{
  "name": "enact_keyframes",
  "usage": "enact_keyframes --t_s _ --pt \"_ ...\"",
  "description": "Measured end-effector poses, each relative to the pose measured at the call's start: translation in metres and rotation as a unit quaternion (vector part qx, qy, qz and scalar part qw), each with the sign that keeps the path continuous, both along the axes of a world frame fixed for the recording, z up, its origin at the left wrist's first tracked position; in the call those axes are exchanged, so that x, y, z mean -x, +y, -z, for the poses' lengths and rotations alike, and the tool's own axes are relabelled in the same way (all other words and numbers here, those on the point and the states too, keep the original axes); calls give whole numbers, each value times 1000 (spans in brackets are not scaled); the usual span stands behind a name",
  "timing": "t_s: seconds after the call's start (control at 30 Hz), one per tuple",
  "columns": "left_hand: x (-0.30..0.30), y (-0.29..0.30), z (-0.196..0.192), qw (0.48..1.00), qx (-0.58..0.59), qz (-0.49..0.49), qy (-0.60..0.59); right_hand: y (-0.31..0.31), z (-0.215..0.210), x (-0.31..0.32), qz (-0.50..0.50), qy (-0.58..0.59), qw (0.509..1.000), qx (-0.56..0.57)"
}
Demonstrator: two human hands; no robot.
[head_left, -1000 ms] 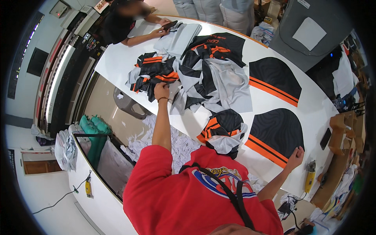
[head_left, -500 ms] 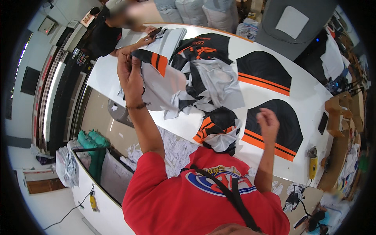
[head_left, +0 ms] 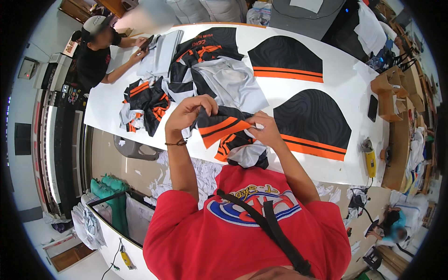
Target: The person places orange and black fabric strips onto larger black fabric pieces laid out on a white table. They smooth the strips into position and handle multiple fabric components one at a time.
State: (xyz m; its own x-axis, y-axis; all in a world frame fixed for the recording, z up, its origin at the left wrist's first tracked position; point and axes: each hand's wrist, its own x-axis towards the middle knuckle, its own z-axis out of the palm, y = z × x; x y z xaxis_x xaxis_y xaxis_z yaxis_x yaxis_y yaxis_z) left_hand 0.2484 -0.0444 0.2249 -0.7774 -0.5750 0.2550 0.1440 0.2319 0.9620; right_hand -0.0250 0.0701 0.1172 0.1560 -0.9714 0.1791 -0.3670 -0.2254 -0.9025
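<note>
Two hands are holding one black and orange cloth piece (head_left: 223, 127) up above the near edge of the white table (head_left: 350, 88), just in front of the person's chest. The left hand (head_left: 189, 112) is pinching the cloth's left end between closed fingers, and the right hand (head_left: 265, 130) is gripping its right end, thumb and fingers pressed together on the cloth. Between them the piece is stretching crosswise, its long axis running from left hand to right hand, with the orange stripe tilting slightly down toward the left. Both hands are sitting about equally close to the cloth, one at each end; neither is free. Directly below the held piece, more black, orange and grey cloth is lying in a small heap (head_left: 242, 151) at the table's near edge. To the right of the held piece a large black panel with an orange band (head_left: 312, 123) is lying flat, and a second like panel (head_left: 284, 58) is lying farther back on the table. To the left of the held piece a crumpled pile (head_left: 144, 102) is resting, and behind it a wider spread of cut pieces (head_left: 210, 65). At the table's far left corner another person (head_left: 100, 51) is working on grey cloth.
</note>
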Motion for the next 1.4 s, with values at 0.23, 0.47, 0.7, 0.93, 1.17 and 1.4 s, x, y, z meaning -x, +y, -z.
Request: enact_keyframes --t_s 0.23,0.47,0.7,0.93,1.17,1.4 --pt "-29 60 141 885 43 -337 -317 61 51 7 -2 116 993 -11" --pt "6 105 175 878 99 -348 -313 75 57 21 116 15 984 -135" --pt "55 96 169 887 273 -214 -304 53 65 21 44 195 978 -57" --pt "52 100 158 841 304 -368 -254 64 51 21 166 188 945 211" --pt "53 102 132 849 298 -384 -207 67 37 23 190 115 946 238" --pt "67 103 105 887 121 -426 -127 73 34 17 231 -41 970 70"
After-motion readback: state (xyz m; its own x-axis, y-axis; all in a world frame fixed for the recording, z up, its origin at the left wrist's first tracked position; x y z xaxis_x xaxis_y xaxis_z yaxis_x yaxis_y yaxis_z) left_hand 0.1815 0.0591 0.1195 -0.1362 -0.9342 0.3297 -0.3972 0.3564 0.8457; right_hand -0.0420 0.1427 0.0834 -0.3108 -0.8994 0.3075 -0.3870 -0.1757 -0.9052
